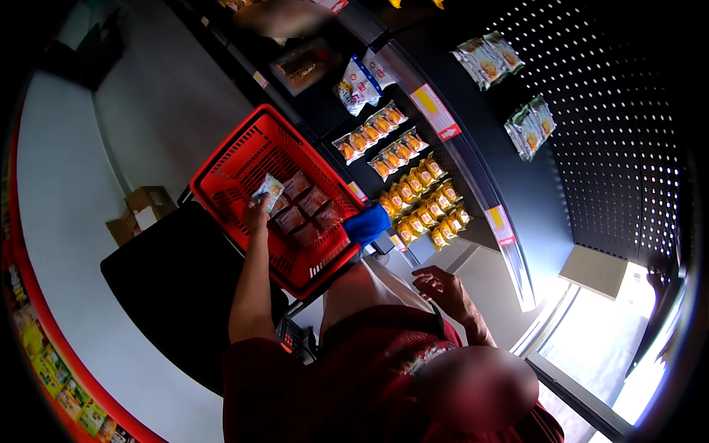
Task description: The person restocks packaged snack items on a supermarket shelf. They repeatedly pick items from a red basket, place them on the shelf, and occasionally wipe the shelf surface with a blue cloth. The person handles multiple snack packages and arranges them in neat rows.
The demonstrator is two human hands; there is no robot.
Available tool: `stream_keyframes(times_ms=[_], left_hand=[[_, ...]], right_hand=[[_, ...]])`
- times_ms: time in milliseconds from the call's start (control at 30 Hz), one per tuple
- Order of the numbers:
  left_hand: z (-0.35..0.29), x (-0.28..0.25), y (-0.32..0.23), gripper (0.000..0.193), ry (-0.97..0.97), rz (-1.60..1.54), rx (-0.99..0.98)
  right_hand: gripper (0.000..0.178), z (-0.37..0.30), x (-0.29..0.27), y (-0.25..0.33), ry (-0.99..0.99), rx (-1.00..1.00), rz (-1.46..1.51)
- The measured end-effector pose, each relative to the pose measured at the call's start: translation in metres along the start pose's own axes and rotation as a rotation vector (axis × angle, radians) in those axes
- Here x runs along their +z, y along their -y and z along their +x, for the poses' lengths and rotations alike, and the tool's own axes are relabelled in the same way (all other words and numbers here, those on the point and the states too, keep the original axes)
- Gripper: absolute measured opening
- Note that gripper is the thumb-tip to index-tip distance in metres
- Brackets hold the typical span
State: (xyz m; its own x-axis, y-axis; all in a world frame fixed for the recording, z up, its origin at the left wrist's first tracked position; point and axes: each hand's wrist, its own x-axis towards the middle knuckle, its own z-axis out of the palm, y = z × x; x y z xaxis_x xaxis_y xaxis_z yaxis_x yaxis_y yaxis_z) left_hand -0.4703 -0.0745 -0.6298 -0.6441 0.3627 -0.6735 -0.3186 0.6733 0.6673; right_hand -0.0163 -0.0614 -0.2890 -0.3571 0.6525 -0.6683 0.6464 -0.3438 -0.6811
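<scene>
One red basket (316, 153) stands near the middle of the frame, holding at least five pinkish packets (314, 199); overlap and shadow hide the exact count. Above them, one pale packet (272, 190) is in the left hand (256, 213), its fingers closed on an end. The right hand (443, 290), lower right of centre, holds nothing visible, fingers loosely bent and partly spread. One blue cloth (367, 224) lies over the basket's right corner. On the shelf right of the basket are two rows of orange packets (371, 133) and, below, several rows of yellow packets (422, 184); two clusters of pale green packets (530, 128) sit upper right. The basket's right rim runs close beside the shelf edge; bare floor (166, 88) opens at upper left.
</scene>
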Motion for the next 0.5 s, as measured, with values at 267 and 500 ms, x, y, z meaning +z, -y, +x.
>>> stream_keyframes(times_ms=[267, 500], left_hand=[[0.126, 0.066, 0.046, 0.067, 0.101, 0.008, 0.093], [0.194, 0.089, 0.067, 0.028, 0.329, -0.212, 0.078]], right_hand=[[0.029, 0.020, 0.008, -0.018, -0.015, 0.106, 0.075], [0.026, 0.036, 0.013, -0.038, -0.023, 0.155, 0.086]])
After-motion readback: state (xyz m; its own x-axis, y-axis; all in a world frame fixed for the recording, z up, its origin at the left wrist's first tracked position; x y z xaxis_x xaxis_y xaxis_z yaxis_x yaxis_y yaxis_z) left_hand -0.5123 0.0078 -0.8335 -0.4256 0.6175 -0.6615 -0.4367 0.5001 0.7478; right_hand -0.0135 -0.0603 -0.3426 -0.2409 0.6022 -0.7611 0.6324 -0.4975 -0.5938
